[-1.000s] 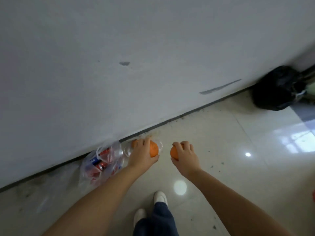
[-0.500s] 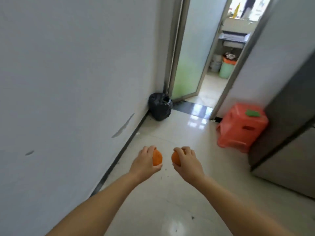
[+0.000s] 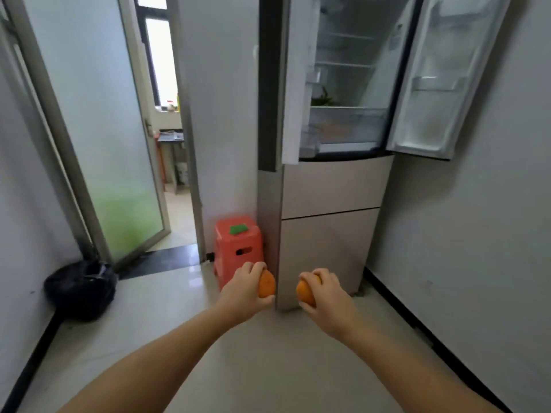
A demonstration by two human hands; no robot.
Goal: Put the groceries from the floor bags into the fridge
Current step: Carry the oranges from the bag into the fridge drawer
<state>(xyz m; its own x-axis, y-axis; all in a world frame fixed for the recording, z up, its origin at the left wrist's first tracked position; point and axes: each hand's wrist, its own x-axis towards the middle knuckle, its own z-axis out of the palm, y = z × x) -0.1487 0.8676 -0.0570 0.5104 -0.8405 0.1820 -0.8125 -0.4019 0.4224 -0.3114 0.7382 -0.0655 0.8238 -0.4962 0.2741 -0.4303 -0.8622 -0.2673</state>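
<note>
Orange fruit [image 3: 266, 284] in left grip [image 3: 243, 289] | orange [image 3: 305, 291] in right grip [image 3: 329, 299] | open fridge [image 3: 331, 186] now ahead

Count, head view: 2 oranges, one [image 3: 266, 284] in the left hand [image 3: 243, 289], one [image 3: 305, 291] in the right hand [image 3: 329, 299]. 2 hands. 1 fridge [image 3: 331, 204] with 2 upper doors open. 1 red stool [image 3: 237, 247]. 1 black bag [image 3: 80, 289] on the floor.

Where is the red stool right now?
In the head view, the red stool stands on the floor left of centre, against the fridge's left side, just above the left hand.
</note>
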